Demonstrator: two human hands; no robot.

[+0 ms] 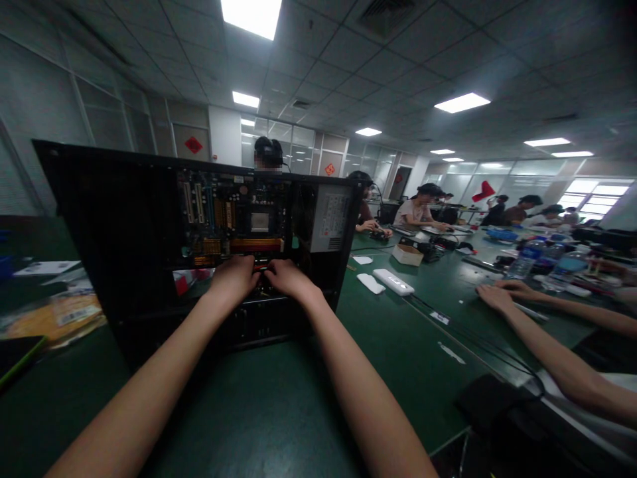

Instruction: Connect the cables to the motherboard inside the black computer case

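A black computer case [114, 162] stands upright before me with its open side facing me. Inside it I see a motherboard [239, 206] with a silvery square processor socket area [261, 222], and a grey power supply [332, 216] at the upper right. Both hands reach into the lower middle of the case, just below the board's orange-red slots [256, 245]. My left hand [233, 280] has its fingers curled inward; my right hand [288, 277] faces it, fingers bent and close together. Between the fingertips is something small, dark and partly red, too hidden to name.
The case stands on a green table [393, 352]. Right of it lie a white power strip [393, 282] with cables and a small open cardboard box [407, 254]. A co-worker's hands [497, 295] rest near water bottles [522, 259]. A yellowish packet [54, 315] lies left.
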